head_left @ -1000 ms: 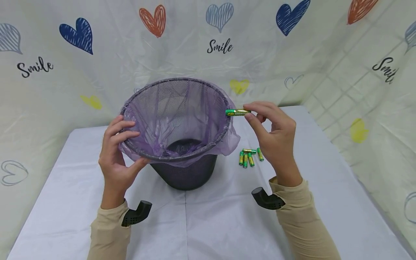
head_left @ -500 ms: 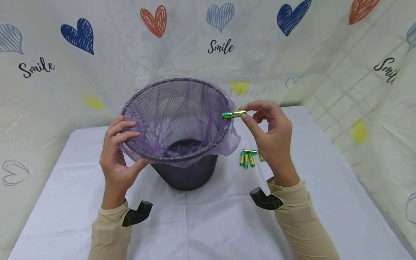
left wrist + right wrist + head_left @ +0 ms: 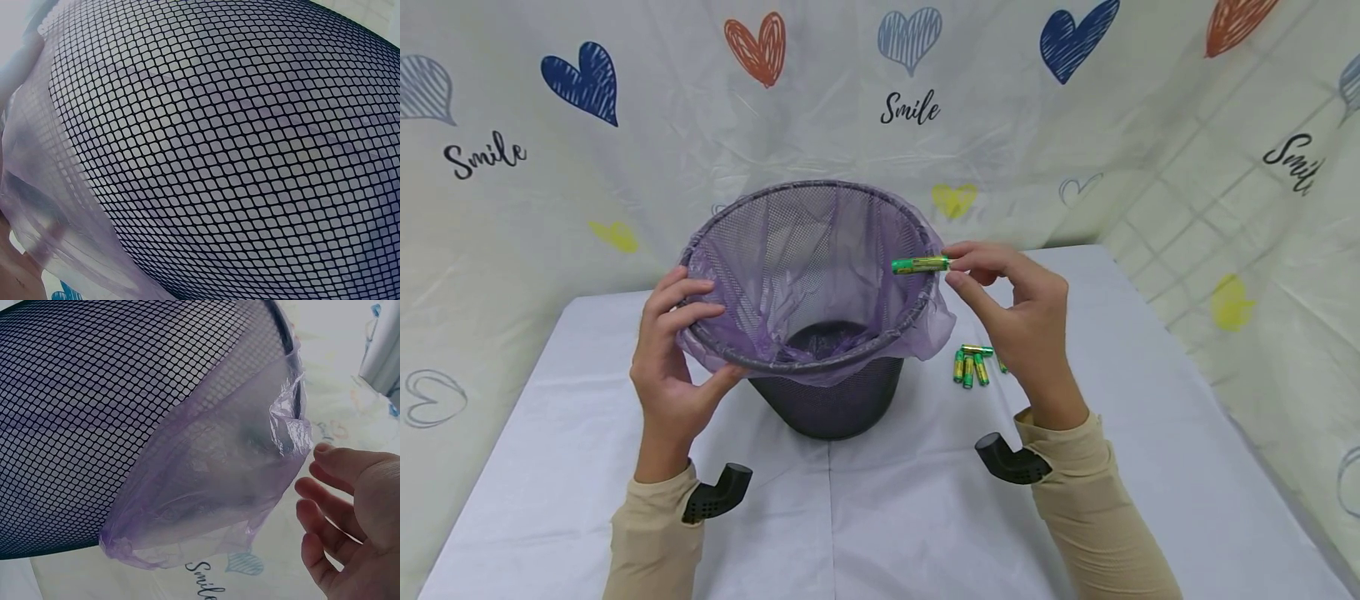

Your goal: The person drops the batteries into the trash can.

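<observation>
A black mesh bin [image 3: 831,407] lined with a purple bag [image 3: 927,332] rests on the desk [image 3: 561,437]. The left hand [image 3: 668,379] grips its rim [image 3: 790,367] at eight o'clock. At three o'clock, the right hand [image 3: 1028,317] pinches a green-and-gold battery [image 3: 917,265], its free end pointing to nine o'clock across the opening. More batteries [image 3: 968,372] lie at four o'clock from the bin.

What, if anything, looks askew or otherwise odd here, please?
The purple liner looks lopsided: it bulges loosely outside the bin on the right, hanging further there than along the front.
</observation>
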Tool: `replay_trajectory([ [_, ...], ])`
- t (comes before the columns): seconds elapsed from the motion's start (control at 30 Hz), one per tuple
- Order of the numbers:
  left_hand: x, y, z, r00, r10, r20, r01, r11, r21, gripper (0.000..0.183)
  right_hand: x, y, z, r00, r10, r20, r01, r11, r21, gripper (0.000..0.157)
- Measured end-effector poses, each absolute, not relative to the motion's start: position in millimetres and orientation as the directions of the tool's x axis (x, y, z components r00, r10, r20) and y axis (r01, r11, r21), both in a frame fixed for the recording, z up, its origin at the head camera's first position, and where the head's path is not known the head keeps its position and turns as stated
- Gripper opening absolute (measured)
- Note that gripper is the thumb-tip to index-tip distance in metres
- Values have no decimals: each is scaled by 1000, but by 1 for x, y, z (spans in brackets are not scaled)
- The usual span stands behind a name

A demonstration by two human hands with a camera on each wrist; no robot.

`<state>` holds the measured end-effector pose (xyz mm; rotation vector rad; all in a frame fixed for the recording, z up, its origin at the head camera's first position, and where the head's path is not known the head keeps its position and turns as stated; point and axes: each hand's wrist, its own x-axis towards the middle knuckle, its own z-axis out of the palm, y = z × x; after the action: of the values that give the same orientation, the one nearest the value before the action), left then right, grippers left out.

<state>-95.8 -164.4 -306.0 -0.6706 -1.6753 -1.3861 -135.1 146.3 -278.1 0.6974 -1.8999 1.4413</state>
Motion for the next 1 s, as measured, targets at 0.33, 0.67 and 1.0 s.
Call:
replay_trajectory([
  [0.33, -95, -164, -306, -507, -104, 856, 819, 251, 516, 71, -134, 148, -278, -634, -77, 770, -754, 282, -593, 25],
  [0.67, -96, -164, -307, -510, -106, 854, 817, 249, 519, 70, -134, 152, -280, -649, -74, 757, -735, 318, -599, 26],
  [1.0, -96, -164, -306, -505, -110, 856, 823, 240, 516, 71, -134, 160, -284, -667, -87, 740, -717, 344, -606, 25],
])
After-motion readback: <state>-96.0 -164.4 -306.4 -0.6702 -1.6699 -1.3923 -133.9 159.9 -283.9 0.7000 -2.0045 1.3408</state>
